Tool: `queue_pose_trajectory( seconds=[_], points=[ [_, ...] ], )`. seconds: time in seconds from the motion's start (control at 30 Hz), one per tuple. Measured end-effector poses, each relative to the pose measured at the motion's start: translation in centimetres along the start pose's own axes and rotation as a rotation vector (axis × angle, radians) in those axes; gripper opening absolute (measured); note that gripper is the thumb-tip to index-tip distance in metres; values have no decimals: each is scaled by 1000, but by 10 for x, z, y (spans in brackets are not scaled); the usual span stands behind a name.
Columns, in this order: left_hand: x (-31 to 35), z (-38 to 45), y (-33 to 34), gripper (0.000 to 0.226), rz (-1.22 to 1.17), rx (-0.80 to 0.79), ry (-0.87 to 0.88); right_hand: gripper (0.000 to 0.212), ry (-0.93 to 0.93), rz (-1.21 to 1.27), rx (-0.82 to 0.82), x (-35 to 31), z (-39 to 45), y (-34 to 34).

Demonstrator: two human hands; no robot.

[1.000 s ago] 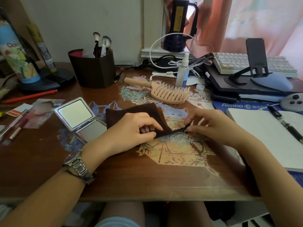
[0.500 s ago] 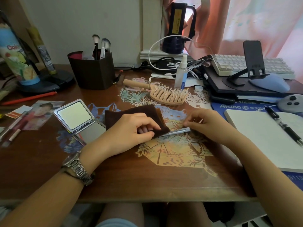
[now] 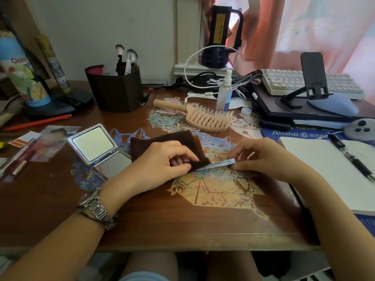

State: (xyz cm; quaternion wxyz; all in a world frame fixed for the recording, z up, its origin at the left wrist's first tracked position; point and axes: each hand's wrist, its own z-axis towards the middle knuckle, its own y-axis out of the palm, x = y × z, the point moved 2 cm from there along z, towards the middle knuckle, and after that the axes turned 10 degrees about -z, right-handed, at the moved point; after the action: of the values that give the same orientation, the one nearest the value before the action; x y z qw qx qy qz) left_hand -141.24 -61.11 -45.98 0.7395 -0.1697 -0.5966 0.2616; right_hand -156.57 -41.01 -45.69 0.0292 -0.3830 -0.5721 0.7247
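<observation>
A folded dark brown cloth (image 3: 172, 139) lies on the wooden desk (image 3: 60, 199) near its middle. My left hand (image 3: 160, 169), with a metal watch at the wrist, pinches the cloth's right corner around the tip of a slim silver metal tool (image 3: 218, 164), perhaps tweezers. My right hand (image 3: 261, 157) holds the tool's other end between thumb and fingers, low over a colourful paper cutout (image 3: 213, 189). The tool's tip is hidden inside the cloth.
An open compact mirror (image 3: 95, 147) sits left of the cloth. Behind are a wooden hairbrush (image 3: 205, 118), a spray bottle (image 3: 224, 92) and a brown brush holder (image 3: 115, 88). An open notebook (image 3: 324, 171) with a black pen (image 3: 351, 157) lies at the right, near a keyboard (image 3: 304, 83) and phone stand (image 3: 312, 78).
My right hand has drawn the tool out to the right, so more of its silver length shows outside the cloth. My left hand keeps pinching the cloth in the same place.
</observation>
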Motion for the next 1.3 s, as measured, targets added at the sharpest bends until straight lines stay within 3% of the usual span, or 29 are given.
queue_pose_trajectory(
  seconds=[0.27,0.87,1.1,1.3],
  points=[
    [-1,-1,1,24,20,-18,24,6,-32,-129,-4,-3,5,6],
    [-2,1,3,26,3,-16,35,8,-215,-143,10,-32,14,31],
    [-1,0,3,26,-4,-33,30,5,-115,-142,-14,-23,10,16],
    [-3,0,4,26,32,-67,18,2,75,85,51,-5,0,-1]
  ],
)
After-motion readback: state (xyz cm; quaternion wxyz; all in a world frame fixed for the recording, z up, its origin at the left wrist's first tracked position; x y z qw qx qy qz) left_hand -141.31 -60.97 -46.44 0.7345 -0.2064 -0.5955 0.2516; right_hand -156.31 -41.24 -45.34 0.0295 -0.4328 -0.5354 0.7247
